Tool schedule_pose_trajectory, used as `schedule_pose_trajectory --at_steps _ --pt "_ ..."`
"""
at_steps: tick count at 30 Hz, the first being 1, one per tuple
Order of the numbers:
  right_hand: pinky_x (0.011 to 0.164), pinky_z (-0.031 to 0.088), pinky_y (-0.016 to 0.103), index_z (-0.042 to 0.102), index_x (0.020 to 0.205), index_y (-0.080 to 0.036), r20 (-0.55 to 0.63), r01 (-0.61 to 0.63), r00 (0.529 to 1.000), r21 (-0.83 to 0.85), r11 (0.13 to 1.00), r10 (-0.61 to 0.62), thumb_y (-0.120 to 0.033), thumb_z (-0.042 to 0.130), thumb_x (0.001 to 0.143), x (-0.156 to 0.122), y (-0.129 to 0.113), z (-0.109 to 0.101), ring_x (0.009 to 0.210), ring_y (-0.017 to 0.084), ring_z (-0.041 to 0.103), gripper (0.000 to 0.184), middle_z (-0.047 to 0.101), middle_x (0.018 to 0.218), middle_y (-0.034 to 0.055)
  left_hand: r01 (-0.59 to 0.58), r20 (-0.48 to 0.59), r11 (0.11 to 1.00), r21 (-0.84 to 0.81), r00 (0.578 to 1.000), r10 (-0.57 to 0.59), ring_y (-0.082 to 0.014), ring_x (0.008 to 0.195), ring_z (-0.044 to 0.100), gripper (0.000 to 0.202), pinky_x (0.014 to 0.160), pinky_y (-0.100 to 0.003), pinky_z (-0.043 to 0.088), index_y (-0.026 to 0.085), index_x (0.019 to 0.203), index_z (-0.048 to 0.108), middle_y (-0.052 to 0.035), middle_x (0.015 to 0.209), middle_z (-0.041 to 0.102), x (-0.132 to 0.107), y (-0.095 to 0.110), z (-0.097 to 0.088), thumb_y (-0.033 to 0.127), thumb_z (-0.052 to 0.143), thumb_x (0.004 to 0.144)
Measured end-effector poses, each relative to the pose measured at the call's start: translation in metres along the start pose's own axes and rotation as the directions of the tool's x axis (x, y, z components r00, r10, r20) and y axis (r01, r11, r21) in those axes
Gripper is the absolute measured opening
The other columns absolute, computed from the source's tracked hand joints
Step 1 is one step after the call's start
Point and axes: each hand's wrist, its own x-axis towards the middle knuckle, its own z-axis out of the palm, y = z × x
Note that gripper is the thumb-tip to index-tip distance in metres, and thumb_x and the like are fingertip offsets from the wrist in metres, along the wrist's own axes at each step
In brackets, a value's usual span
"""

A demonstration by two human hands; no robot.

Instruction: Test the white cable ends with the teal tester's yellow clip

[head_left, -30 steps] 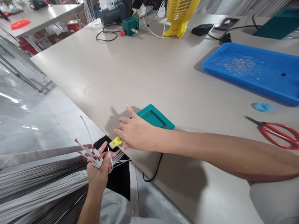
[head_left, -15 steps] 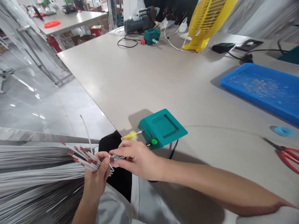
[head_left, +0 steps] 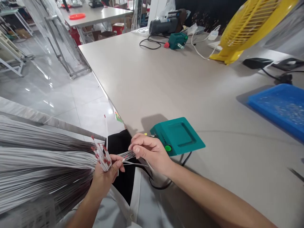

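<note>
My left hand (head_left: 106, 172) is closed round a bunch of thin white wires with red tips (head_left: 101, 155), off the table's near edge. The wires trail away to the left as a long grey-white bundle (head_left: 42, 164). My right hand (head_left: 150, 152) pinches a few thin wire ends (head_left: 128, 155) that fan out from the left hand's bunch. Just behind the right hand, a small teal box (head_left: 179, 135) with a green button (head_left: 168, 148) sits on the beige table (head_left: 190, 95); a black cable runs down from it.
A blue tray (head_left: 280, 107) lies at the right. A yellow fan (head_left: 247, 28), black power adapters, a second teal box (head_left: 177, 40) and a dark motor unit (head_left: 166, 23) stand at the far end. To the left are shiny floor and metal racks.
My right hand left the yellow-handled piece at the teal box's front and came down to the wire ends held by my left hand. The view swung left; the scissors are out of sight.
</note>
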Motion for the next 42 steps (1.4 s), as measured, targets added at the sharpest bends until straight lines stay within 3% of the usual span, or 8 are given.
schedule_pose_trajectory --at_steps 7,14,22,26,29,32,38,42 --pt "0.06 0.044 0.026 0.066 0.076 -0.018 0.056 0.015 0.998 -0.189 0.982 -0.004 -0.027 0.06 0.08 -0.003 0.003 -0.001 0.066 0.012 0.054 0.012 0.058 0.07 0.0031 -0.075 -0.192 0.983 0.167 0.975 0.107 -0.0097 0.039 0.043 0.028 0.04 -0.02 0.031 0.014 0.084 0.067 0.0036 0.041 0.048 0.002 0.002 0.005 0.04 0.063 0.075" --pt "0.053 0.041 0.021 0.069 0.08 -0.019 0.177 0.031 0.982 -0.493 0.87 0.065 -0.022 0.061 0.077 -0.01 0.018 0.012 0.061 0.01 0.053 0.01 0.059 0.071 0.0028 -0.136 0.137 0.968 0.212 0.985 0.108 -0.0084 0.039 0.035 0.029 0.039 -0.02 0.026 0.016 0.053 0.055 0.0045 0.042 0.04 0.002 0.002 0.007 0.035 0.066 0.072" --pt "0.057 0.04 0.025 0.063 0.061 -0.016 0.05 -0.121 0.987 -0.377 0.918 0.151 -0.03 0.054 0.083 -0.008 0.021 0.011 0.056 0.012 0.048 0.027 0.057 0.055 0.0012 -0.188 0.182 0.967 0.171 0.971 0.157 -0.011 0.046 0.049 0.024 0.048 -0.023 0.039 0.016 0.07 0.064 -0.0002 0.055 0.054 0.003 0.003 0.003 0.035 0.054 0.082" --pt "0.057 0.04 0.026 0.062 0.061 -0.017 0.019 -0.125 0.99 -0.347 0.929 0.141 -0.031 0.053 0.083 -0.01 0.023 0.01 0.056 0.012 0.049 0.028 0.054 0.054 -0.0001 -0.176 0.08 0.982 0.065 0.982 0.171 -0.0144 0.05 0.056 0.027 0.051 -0.026 0.045 0.015 0.077 0.069 -0.0036 0.057 0.062 0.004 0.001 0.003 0.039 0.057 0.08" --pt "0.057 0.039 0.026 0.058 0.059 -0.017 -0.017 -0.077 0.997 -0.442 0.894 0.077 -0.03 0.053 0.083 -0.01 0.024 0.009 0.057 0.013 0.048 0.028 0.052 0.055 0.0005 -0.131 -0.139 0.989 -0.072 0.983 0.12 -0.0181 0.065 0.063 0.027 0.062 -0.028 0.049 0.015 0.083 0.069 -0.0069 0.07 0.068 0.008 -0.002 0.004 0.039 0.06 0.079" --pt "0.056 0.039 0.025 0.058 0.063 -0.017 0.037 -0.028 0.998 -0.556 0.831 0.059 -0.025 0.052 0.083 -0.011 0.026 0.01 0.06 0.013 0.048 0.022 0.053 0.062 0.0019 -0.167 -0.317 0.979 -0.118 0.94 0.123 -0.0149 0.066 0.062 0.026 0.059 -0.024 0.047 0.016 0.09 0.068 -0.0064 0.082 0.069 0.009 0.0 0.006 0.039 0.057 0.081" --pt "0.058 0.043 0.023 0.058 0.071 -0.017 0.187 0.092 0.982 -0.605 0.791 0.029 -0.018 0.047 0.084 -0.017 0.032 0.014 0.066 0.012 0.052 0.018 0.053 0.069 0.0033 -0.18 -0.184 0.982 0.05 0.965 0.186 -0.0085 0.048 0.043 0.025 0.044 -0.019 0.035 0.013 0.085 0.07 0.0019 0.053 0.053 0.003 0.011 0.015 0.035 0.063 0.075" --pt "0.064 0.046 0.025 0.062 0.085 -0.018 0.195 0.146 0.981 -0.638 0.756 -0.026 -0.015 0.047 0.084 -0.017 0.029 0.011 0.073 0.014 0.055 0.015 0.057 0.079 0.0056 -0.114 -0.243 0.992 0.052 0.962 0.123 -0.0078 0.042 0.039 0.025 0.04 -0.02 0.032 0.012 0.079 0.069 0.0039 0.046 0.047 0.003 0.011 0.018 0.036 0.064 0.073"
